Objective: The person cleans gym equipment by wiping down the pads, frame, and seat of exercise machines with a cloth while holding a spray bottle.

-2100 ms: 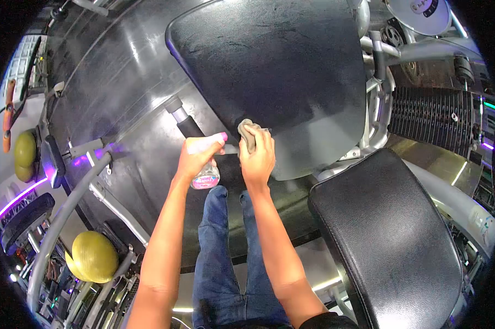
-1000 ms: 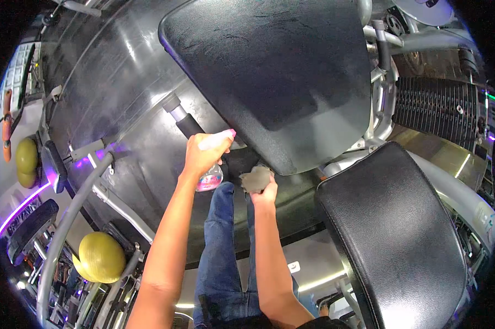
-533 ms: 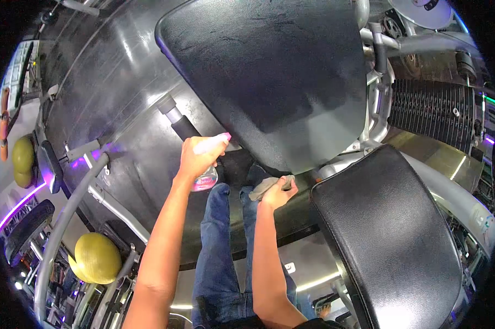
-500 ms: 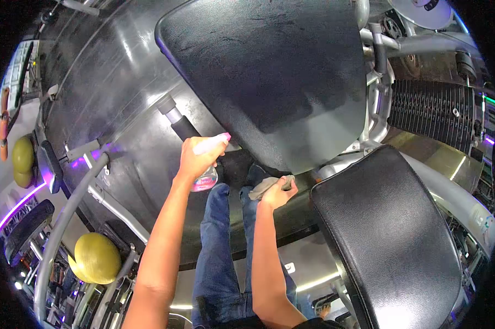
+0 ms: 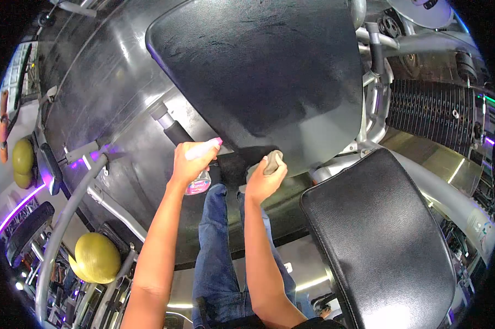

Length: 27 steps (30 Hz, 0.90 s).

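Observation:
My left hand (image 5: 189, 163) is wrapped round the neck of a spray bottle (image 5: 198, 183) with a pink nozzle tip, pink liquid and a label. In my right hand (image 5: 266, 181) is a crumpled grey-beige cloth (image 5: 274, 162), gripped at the near edge of a large black padded cushion (image 5: 258, 71). Whether the cloth touches the cushion I cannot tell. Dark wet-looking patches cover much of that cushion, while its near right corner looks lighter. A second black padded seat (image 5: 382, 236) lies to the right of my right hand.
A weight stack (image 5: 431, 115) and grey machine tubing stand at the right. Under the left side of the cushion is a handle with a dark grip (image 5: 177, 132). Yellow-green exercise balls (image 5: 97, 257) and a curved grey frame (image 5: 61, 236) are at the left.
My right hand has moved up and slightly left with the cloth, which is now bunched more tightly at the cushion's edge. My left hand and the bottle have shifted slightly left.

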Each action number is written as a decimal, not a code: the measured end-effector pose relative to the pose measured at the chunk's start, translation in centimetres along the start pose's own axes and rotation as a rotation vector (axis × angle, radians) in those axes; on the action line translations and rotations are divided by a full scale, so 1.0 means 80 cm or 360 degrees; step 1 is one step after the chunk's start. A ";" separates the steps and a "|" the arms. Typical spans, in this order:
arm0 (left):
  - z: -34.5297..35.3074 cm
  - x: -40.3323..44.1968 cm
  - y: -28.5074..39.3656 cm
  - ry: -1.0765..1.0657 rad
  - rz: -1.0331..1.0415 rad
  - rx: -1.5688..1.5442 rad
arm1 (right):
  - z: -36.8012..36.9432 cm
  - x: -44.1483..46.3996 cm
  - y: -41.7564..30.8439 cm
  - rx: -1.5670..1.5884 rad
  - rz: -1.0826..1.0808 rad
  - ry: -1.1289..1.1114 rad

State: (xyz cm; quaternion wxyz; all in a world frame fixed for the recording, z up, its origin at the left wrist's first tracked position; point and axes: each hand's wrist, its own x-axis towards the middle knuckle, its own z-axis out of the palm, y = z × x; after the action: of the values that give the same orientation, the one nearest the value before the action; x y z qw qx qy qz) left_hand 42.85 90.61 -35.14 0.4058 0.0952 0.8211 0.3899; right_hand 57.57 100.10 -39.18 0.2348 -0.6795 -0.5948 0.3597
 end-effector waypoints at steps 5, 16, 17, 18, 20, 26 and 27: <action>0.000 0.002 -0.001 0.0012 -0.0063 0.0053 | 0.012 0.008 -0.041 0.0033 -0.0152 -0.0162; 0.002 0.005 0.001 0.0022 -0.0117 0.0080 | -0.008 0.028 -0.028 -0.0238 -0.0620 -0.0483; 0.001 0.005 0.005 0.0022 -0.0148 0.0121 | -0.014 0.029 -0.020 -0.0345 -0.0670 -0.0542; 0.001 0.005 0.007 0.0010 -0.0138 0.0127 | -0.021 0.031 -0.017 -0.0453 -0.0721 -0.0602; 0.002 0.004 0.007 0.0028 -0.0159 0.0121 | -0.029 0.030 -0.014 -0.0505 -0.0719 -0.0643; 0.003 0.001 0.002 0.0009 -0.0106 0.0096 | -0.015 0.024 -0.024 -0.0422 -0.0965 -0.0797; 0.004 0.001 0.003 0.0022 -0.0119 0.0062 | -0.008 0.024 -0.031 -0.0341 -0.0995 -0.0769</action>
State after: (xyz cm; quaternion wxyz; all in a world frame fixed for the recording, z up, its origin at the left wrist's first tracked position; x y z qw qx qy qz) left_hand 42.97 91.01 -35.13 0.4124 0.0695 0.8344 0.3590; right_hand 56.55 102.50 -37.31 0.1142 -0.3826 -0.8448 0.3563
